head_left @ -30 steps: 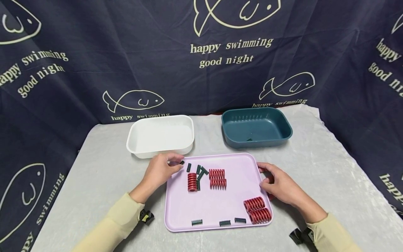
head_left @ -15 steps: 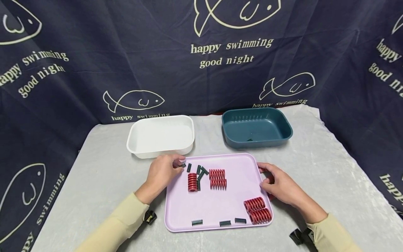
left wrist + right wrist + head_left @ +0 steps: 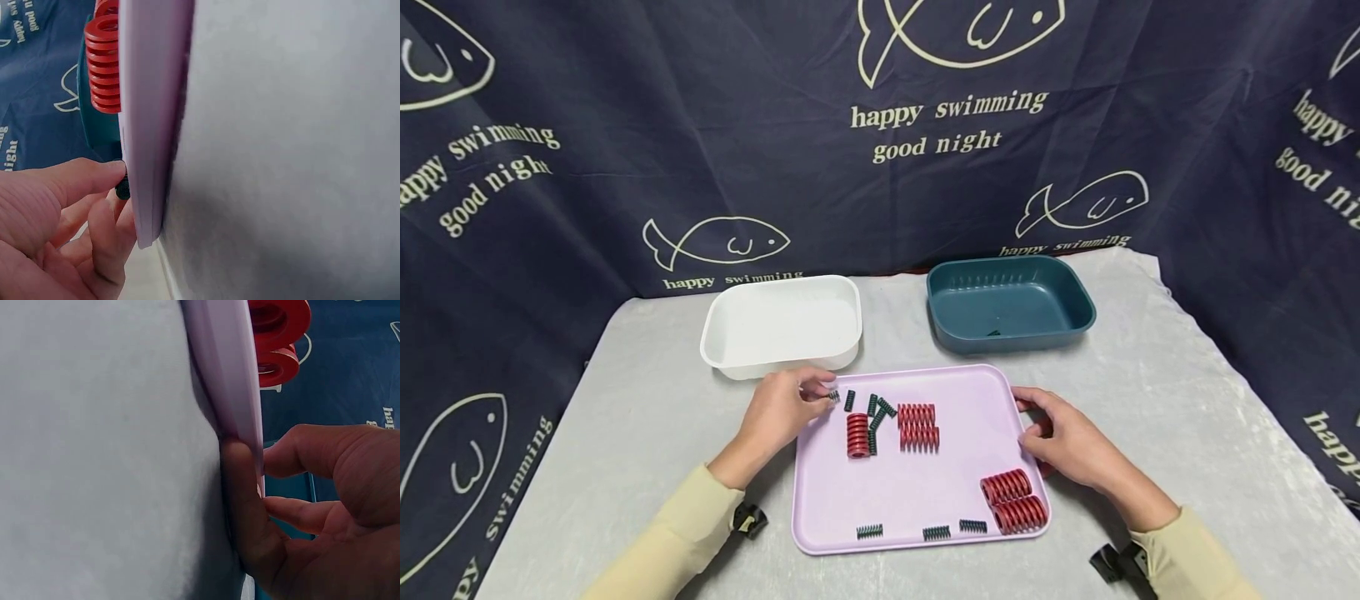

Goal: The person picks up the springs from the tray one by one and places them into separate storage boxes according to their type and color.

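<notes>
At the far left corner of the pink tray, my left hand pinches a small dark green spring. In the left wrist view the thumb and fingers are around that green spring, partly hiding it, right by the tray rim. My right hand grips the tray's right edge; in the right wrist view a finger is under the rim, with the thumb above. Near the left hand lie a large red spring and several small green springs.
Two red springs lie mid-tray, two more in its near right corner. Several green springs lie along the near rim. Behind stand a white basin and a teal basin holding a small dark piece.
My left hand shifted slightly right, then back left, and the green spring at its fingertips has turned so its coils show more. The right hand has stayed on the tray edge.
</notes>
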### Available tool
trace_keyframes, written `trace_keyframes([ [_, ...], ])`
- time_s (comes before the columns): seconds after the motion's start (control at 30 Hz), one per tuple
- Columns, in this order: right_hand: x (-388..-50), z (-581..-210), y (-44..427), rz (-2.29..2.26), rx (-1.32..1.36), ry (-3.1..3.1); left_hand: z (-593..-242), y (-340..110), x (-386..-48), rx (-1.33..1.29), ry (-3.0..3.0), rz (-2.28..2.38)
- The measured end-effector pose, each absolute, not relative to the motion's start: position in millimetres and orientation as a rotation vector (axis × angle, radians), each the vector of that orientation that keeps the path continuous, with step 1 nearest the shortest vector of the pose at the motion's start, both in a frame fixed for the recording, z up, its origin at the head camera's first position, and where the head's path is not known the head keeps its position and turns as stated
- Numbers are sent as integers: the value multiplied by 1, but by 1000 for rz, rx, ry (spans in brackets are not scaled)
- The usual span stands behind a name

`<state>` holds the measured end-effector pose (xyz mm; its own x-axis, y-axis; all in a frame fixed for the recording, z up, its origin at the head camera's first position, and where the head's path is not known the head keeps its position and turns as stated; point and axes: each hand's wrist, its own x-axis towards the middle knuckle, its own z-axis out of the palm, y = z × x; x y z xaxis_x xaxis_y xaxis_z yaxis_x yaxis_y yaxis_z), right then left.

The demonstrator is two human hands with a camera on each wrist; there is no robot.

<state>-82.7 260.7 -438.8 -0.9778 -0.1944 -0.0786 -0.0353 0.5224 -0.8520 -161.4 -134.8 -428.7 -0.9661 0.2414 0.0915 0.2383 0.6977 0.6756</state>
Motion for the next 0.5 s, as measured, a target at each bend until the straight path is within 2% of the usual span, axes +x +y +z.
trace_keyframes([
  [0.5, -84, -437, 260, -1425, -202, 2607, -421, -139, -159, 335, 2629, 1354],
])
